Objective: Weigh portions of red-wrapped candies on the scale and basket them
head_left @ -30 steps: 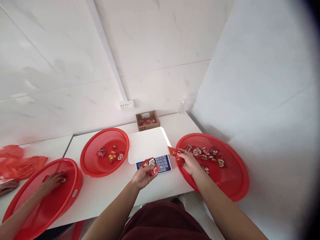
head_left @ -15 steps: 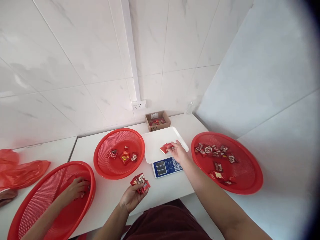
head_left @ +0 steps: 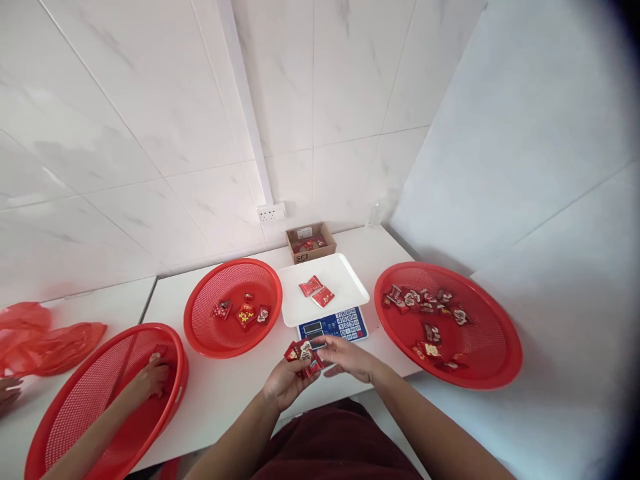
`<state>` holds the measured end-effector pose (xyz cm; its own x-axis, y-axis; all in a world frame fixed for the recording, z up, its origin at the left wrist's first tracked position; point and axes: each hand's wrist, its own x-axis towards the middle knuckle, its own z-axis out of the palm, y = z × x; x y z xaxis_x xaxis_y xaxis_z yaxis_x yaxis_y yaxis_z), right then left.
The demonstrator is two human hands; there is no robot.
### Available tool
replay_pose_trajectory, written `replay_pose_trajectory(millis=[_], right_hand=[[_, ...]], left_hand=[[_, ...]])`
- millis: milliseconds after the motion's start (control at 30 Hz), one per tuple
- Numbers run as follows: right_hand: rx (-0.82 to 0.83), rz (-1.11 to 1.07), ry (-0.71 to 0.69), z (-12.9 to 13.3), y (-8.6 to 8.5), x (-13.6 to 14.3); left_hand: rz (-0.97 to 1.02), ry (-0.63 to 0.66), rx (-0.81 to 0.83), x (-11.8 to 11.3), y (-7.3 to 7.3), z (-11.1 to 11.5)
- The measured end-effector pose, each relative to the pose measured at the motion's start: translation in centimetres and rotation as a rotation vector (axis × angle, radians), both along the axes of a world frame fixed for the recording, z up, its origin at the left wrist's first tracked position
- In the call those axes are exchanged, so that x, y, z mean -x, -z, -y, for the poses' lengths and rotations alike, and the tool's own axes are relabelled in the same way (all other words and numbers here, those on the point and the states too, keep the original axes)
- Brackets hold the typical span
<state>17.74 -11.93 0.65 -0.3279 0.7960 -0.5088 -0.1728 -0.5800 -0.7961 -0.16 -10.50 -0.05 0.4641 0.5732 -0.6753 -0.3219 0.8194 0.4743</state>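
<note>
Several red wrapped packets [head_left: 306, 353] are gripped in my left hand [head_left: 287, 385], in front of the scale. My right hand [head_left: 350, 358] is beside them, its fingers apart and reaching to the packets' right side; nothing is seen held in it. Two red packets [head_left: 323, 297] lie on the white tray [head_left: 345, 277] of the scale. The scale's blue keypad panel [head_left: 350, 325] shows below the tray, partly behind my hands.
Red baskets with packets stand right [head_left: 493, 347] and left [head_left: 200, 327] of the scale. Another person's hand [head_left: 150, 380] reaches into a third basket [head_left: 55, 413]. A cardboard box [head_left: 313, 255] sits behind; a red plastic bag [head_left: 60, 347] lies far left.
My right hand has let go of packets on the tray and moved back to my left hand. My left hand has shifted right with its packets. The view has turned slightly.
</note>
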Motion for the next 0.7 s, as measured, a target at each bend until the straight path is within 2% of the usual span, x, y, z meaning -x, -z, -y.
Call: replay_pose_trajectory(millis=[100, 233, 333, 433, 533, 700], right_hand=[[-0.058, 0.114, 0.047, 2.4, 0.3, -0.6], [-0.037, 0.135, 0.136, 3.9, 0.9, -3.6], [-0.042, 0.116, 0.184, 4.7, 1.4, -6.3], [-0.046, 0.106, 0.255, 5.1, 2.1, -8.4], [-0.02, 0.103, 0.347, 5.0, 2.6, -9.9], [0.026, 0.052, 0.433, 4.7, 2.4, -12.1]], left_hand=[[-0.033, 0.041, -0.037, -3.3, -0.4, 0.6], [-0.087, 0.122, -0.044, -7.2, -0.8, 1.2], [-0.101, 0.182, -0.062, -9.3, -0.9, 1.2], [-0.149, 0.188, -0.087, -10.9, -0.7, 1.0], [-0.234, 0.094, -0.079, -11.9, -0.8, 0.1], [-0.307, -0.255, -0.009, -11.7, -1.7, -3.9]])
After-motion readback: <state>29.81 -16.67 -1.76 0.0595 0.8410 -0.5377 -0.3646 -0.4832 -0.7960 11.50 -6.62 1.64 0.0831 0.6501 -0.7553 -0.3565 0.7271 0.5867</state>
